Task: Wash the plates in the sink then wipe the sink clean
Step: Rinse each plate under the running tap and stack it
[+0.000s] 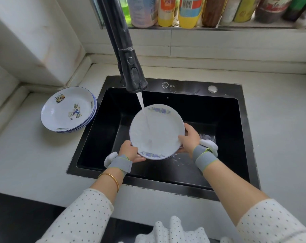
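Note:
A white plate with blue flowers on its rim (164,127) is held over the black sink (225,120), tilted up toward me. My left hand (129,151) grips its lower left edge, and my right hand (189,137) grips its right edge with the thumb on the face. Water runs from the black tap (129,64) onto the plate's face. A stack of white plates with cartoon prints (68,111) sits on the counter left of the sink.
Several bottles (183,11) stand on a ledge behind the sink. A round silver button (212,89) sits on the sink's back rim. Grey counter (280,137) lies on both sides of the sink. A wall corner juts out at the upper left.

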`<state>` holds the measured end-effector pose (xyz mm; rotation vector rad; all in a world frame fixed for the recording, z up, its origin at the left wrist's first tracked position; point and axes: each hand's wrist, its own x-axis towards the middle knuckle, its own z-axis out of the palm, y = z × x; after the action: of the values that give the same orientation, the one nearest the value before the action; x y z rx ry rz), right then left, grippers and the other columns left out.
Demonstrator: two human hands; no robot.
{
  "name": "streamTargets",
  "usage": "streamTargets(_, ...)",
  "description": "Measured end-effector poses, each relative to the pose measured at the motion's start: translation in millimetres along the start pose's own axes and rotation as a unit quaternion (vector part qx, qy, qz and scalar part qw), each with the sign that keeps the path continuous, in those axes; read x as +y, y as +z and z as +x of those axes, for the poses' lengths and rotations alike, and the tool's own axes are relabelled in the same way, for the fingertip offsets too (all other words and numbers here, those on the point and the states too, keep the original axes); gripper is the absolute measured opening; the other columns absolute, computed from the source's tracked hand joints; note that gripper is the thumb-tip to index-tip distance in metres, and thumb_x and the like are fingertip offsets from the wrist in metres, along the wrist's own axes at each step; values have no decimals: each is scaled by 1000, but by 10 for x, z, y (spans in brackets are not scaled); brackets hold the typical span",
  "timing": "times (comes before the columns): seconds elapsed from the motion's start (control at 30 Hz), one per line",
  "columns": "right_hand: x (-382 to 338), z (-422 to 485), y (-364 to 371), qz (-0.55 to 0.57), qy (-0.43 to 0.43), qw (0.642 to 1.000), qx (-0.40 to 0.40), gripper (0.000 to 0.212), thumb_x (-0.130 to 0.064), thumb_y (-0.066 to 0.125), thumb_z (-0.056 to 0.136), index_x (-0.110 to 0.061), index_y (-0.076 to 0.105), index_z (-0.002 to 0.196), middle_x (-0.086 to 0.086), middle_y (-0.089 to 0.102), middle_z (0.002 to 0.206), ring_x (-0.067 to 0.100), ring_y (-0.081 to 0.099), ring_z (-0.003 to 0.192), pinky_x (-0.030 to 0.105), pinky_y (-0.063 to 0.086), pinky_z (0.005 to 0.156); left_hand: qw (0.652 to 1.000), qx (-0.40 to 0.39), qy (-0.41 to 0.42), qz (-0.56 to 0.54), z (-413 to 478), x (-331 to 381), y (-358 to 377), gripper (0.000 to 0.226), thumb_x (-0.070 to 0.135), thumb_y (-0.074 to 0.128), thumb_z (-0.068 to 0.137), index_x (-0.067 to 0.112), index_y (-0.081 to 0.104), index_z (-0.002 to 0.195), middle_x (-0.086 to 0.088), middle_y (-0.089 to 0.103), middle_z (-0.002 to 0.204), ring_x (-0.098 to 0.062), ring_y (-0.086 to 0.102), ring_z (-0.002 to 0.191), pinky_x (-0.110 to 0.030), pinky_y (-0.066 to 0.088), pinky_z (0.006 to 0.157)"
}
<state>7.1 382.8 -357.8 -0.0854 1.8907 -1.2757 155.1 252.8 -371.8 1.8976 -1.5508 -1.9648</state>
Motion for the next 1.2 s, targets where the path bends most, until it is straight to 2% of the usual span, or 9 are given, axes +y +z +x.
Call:
streamTargets(0.17, 244, 71, 100, 140, 94, 986, 21, 60, 13, 31, 90, -23, 46, 134, 10, 57, 129, 39, 61, 108, 44, 57, 61, 989, 39, 108, 93, 71, 134, -53, 21, -6, 40, 90, 10, 48, 100, -20, 61, 114, -39, 66, 95, -50, 59, 71)
streamTargets(0.33, 171, 88, 165, 157, 156, 975, -15, 56, 18, 28, 90, -13, 46, 133, 16, 56, 132, 37, 57, 95, 56, 49, 72, 979, 60, 109, 162, 73, 225, -122, 13, 0, 43, 91, 6, 50, 100, -18, 63, 103, -38, 70, 83, -46, 60, 67)
streamTargets(0.43, 68, 60, 113, 108, 162, 980, -29, 48, 16, 28, 94, -8, 48, 130, 18, 58, 120, 35, 56, 93, 53, 50, 72, 985, 36, 62, 156, 99, 186, -159, 9, 0, 42, 90, 4, 50, 91, -25, 65, 101, -42, 70, 76, -51, 60, 67)
streamTargets(0.53, -7, 39, 27, 37, 146, 988, -26, 40, 10, 33, 96, -6, 50, 128, 16, 55, 103, 36, 59, 87, 48, 52, 66, 995, 15, -6, 99, 39, 104, -97, 13, -6, 36, 93, -5, 49, 96, -32, 62, 99, -43, 67, 70, -42, 58, 48)
streamTargets(0.7, 94, 92, -96, -37, 71, 997, 16, 44, 4, 41, 93, -13, 51, 133, 12, 58, 106, 36, 64, 86, 47, 58, 63, 997, -14, -54, 43, 16, -46, 61, 22, -10, 31, 94, -12, 47, 108, -35, 61, 100, -44, 65, 71, -40, 55, 41)
streamTargets(0.9, 331, 194, -89, 64, 104, 991, 50, 49, 6, 41, 94, -17, 47, 137, 14, 59, 123, 33, 61, 89, 35, 57, 43, 992, 30, 49, 117, 152, -16, 120, 13, -7, 40, 91, 6, 41, 87, -23, 59, 111, -44, 68, 85, -48, 60, 57)
streamTargets(1.07, 281, 259, 96, 102, 192, 976, -15, 46, 12, 34, 94, -7, 48, 134, 17, 58, 108, 36, 62, 79, 54, 50, 76, 978, 44, 57, 197, 195, 119, -52, 4, 4, 41, 92, 7, 43, 94, -20, 62, 105, -37, 71, 75, -42, 61, 62)
streamTargets(1.13, 245, 269, 123, 75, 208, 975, -32, 42, 12, 34, 95, -3, 50, 131, 18, 60, 100, 42, 64, 91, 56, 50, 80, 977, 32, 27, 211, 215, 134, -122, 14, 5, 40, 93, 1, 45, 105, -24, 66, 96, -34, 72, 71, -40, 61, 61)
streamTargets(1.2, 202, 261, 115, 47, 205, 977, -39, 38, 11, 36, 95, 1, 51, 127, 18, 60, 85, 39, 63, 78, 56, 52, 78, 980, 18, -8, 200, 209, 99, -143, 17, 4, 39, 94, -1, 44, 108, -25, 66, 84, -29, 70, 64, -36, 60, 56)
